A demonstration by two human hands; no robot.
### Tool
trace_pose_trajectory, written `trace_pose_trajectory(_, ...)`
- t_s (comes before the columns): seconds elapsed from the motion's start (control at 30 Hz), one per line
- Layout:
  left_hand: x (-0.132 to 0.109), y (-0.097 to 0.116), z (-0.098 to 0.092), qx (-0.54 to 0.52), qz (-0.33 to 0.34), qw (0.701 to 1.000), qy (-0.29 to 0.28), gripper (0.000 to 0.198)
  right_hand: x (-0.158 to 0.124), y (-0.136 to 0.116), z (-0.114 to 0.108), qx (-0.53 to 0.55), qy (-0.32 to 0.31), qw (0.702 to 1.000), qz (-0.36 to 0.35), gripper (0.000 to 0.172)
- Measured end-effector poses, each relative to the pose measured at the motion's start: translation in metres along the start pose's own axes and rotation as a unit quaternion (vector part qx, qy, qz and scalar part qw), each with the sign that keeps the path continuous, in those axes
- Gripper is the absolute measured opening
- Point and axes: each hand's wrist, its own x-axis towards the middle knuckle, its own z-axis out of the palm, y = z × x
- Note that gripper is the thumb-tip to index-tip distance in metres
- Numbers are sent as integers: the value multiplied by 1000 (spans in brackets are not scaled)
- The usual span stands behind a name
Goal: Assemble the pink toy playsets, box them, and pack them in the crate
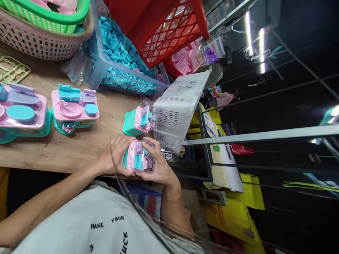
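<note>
Both my hands grip a small pink and teal toy kitchen (139, 160) with a clear cover, held at the near edge of the wooden table (79, 148). My left hand (115, 155) wraps its teal end. My right hand (156, 165) cups the clear-covered end, fingers curled over the top. A second toy of the same kind (140, 121) lies on the table just beyond my hands.
Two assembled pink toy kitchens (75, 107) (22, 113) stand at the left. A blue basket (119, 67) of teal parts, a red crate (169, 28), pink and green baskets (45, 38) and a white basket (180, 106) crowd the far side. Another person (224, 97) stands farther off.
</note>
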Motion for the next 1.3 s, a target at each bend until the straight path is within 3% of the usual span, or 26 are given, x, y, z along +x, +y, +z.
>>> trace_pose_trajectory(0.17,-2,-10,-7,19,3,1000,12,107,-10,6,37,-22,117,992,44,103)
trace_pose_trajectory(0.27,-10,-9,-14,85,-37,992,89,108,-13,-4,76,-44,230,964,124,95)
trace_pose_trajectory(0.37,-21,-6,-15,176,-79,960,203,89,-1,-15,110,23,297,944,141,85)
trace_pose_trajectory(0.47,-22,-8,-12,207,-103,932,278,65,32,-13,126,73,301,943,124,80)
trace_pose_trajectory(0.63,10,-19,-19,178,-120,946,240,64,97,0,129,127,258,949,129,71)
trace_pose_trajectory(0.7,23,-9,-31,205,-105,949,216,64,98,-2,121,113,246,956,116,66)
trace_pose_trajectory(0.8,27,28,-63,311,-16,935,172,49,67,-5,91,77,248,963,70,47)
trace_pose_trajectory(0.9,23,63,-113,447,51,873,191,41,17,7,38,18,344,936,66,23)
trace_pose_trajectory(0.97,24,70,-142,516,12,824,234,47,-11,26,-5,-36,425,899,98,18)
trace_pose_trajectory(1.03,29,68,-159,548,-66,809,201,51,-28,48,-42,-74,470,869,136,19)
trace_pose_trajectory(1.13,36,63,-161,594,-154,779,128,52,-24,62,-75,-83,468,868,140,20)
trace_pose_trajectory(1.2,39,67,-155,619,-173,761,89,52,-9,57,-82,-75,435,892,96,18)
trace_pose_trajectory(1.3,41,80,-143,614,-175,769,49,50,1,49,-83,-79,388,916,69,18)
